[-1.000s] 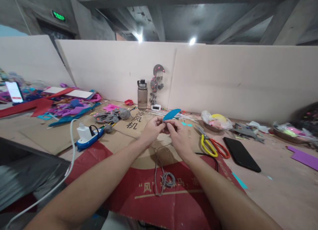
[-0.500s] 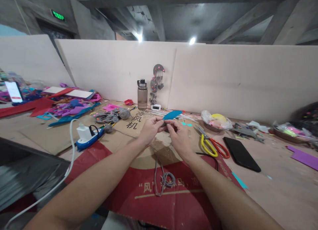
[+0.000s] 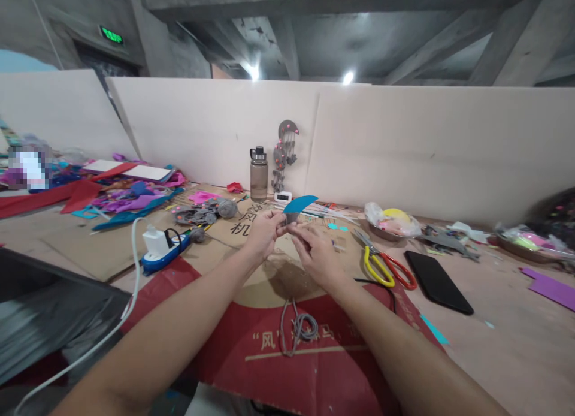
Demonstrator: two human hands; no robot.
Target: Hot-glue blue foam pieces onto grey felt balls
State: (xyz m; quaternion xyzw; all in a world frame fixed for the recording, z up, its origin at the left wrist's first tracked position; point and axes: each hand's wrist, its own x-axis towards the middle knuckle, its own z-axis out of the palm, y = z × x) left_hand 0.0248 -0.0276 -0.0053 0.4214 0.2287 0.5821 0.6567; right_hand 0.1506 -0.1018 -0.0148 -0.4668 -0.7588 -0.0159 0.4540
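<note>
A blue curved felt piece (image 3: 302,204) with a grey part at its lower end stands up from the fingers of my left hand (image 3: 264,235), which is closed on it. My right hand (image 3: 320,251) is beside its lower end, thumb and fingers drawn together in a pinch. What those fingertips hold is too small to make out. Below both hands, a loose coil of grey yarn (image 3: 307,327) lies on the red and brown cardboard (image 3: 287,374). A strand of grey yarn runs from the left toward my left wrist.
Scissors (image 3: 380,266) with yellow and red handles and a black phone (image 3: 438,282) lie to the right. A blue power strip (image 3: 157,260) with a white cable is left. Behind stand a water bottle (image 3: 259,179) and a grey hanging ornament (image 3: 286,149). Felt scraps (image 3: 130,194) pile at far left.
The blue felt piece has shifted left and tilted more upright in my left hand. My right hand has slid down and left to its lower end. The view has shifted slightly.
</note>
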